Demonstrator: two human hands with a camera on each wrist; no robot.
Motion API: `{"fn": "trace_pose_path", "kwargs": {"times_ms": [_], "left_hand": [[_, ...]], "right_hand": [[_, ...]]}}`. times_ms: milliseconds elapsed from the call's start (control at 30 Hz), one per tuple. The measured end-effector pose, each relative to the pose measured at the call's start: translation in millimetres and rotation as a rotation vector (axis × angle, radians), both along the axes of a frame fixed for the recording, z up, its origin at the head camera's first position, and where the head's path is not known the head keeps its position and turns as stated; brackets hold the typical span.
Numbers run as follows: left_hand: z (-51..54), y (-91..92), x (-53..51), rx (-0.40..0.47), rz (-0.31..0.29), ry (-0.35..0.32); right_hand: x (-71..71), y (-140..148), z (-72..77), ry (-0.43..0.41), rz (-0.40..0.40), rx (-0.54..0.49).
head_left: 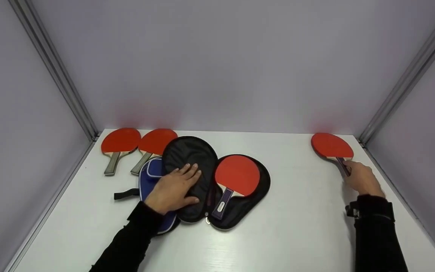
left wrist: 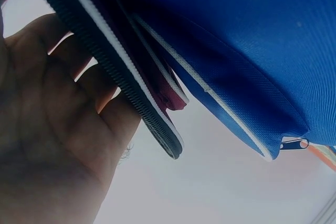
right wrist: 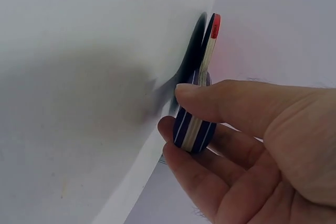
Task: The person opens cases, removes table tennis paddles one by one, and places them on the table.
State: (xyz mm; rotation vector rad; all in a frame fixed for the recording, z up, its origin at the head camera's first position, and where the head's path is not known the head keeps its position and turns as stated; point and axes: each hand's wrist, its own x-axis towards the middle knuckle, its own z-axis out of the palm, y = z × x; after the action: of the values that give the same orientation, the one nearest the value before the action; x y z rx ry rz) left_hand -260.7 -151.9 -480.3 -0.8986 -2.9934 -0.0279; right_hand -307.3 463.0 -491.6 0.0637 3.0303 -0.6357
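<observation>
My left hand point(head_left: 174, 189) rests with extended fingers on the black lining of an opened zip case's flap point(head_left: 187, 156). In the case's right half point(head_left: 263, 181) lies a red table tennis paddle point(head_left: 237, 175), its dark handle toward me. Partly under the flap is a blue case point(head_left: 145, 194) with white piping; the left wrist view shows its blue fabric point(left wrist: 257, 40) close up. Far to the right, my right hand point(head_left: 363, 178) pinches the handle of another red paddle point(head_left: 332, 145). Stripes run along that handle point(right wrist: 194, 135) in the right wrist view.
Two more red paddles, one at the far left point(head_left: 121, 139) and one beside it point(head_left: 158, 141), lie at the back of the white table point(head_left: 296, 226). A black strap point(head_left: 126, 194) sticks out left of the blue case. Pale walls point(head_left: 240, 75) enclose the back and sides.
</observation>
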Motion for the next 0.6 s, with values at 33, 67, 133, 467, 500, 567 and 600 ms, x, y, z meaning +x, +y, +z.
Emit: {"fn": "trace_pose_path", "kwargs": {"times_ms": [33, 67, 133, 467, 500, 567, 600], "left_hand": [[-0.1, 0.0, 0.2, 0.002, -0.001, 0.001], [-0.2, 0.0, 0.3, 0.003, -0.003, 0.002], [-0.4, 0.0, 0.6, 0.006, -0.004, 0.000], [0.7, 0.6, 1.6, -0.017, -0.011, 0.033], [0.9, 0.5, 1.8, -0.021, -0.009, 0.032], [1.1, -0.1, 2.2, -0.023, -0.009, 0.031], [0.9, -0.3, 2.2, -0.022, -0.009, 0.030]], "right_hand": [[0.3, 0, -0.1, -0.007, -0.001, -0.003], [0.4, 1, 0.0, -0.015, -0.004, -0.007], [1.0, 1, 2.0, -0.026, -0.013, -0.016], [1.6, -27, 34.0, 0.123, 0.022, -0.007], [2.0, -32, 38.5, 0.117, 0.030, -0.009], [3.4, -41, 46.8, 0.104, 0.048, -0.021], [4.1, -46, 50.5, 0.106, 0.061, -0.024]]}}
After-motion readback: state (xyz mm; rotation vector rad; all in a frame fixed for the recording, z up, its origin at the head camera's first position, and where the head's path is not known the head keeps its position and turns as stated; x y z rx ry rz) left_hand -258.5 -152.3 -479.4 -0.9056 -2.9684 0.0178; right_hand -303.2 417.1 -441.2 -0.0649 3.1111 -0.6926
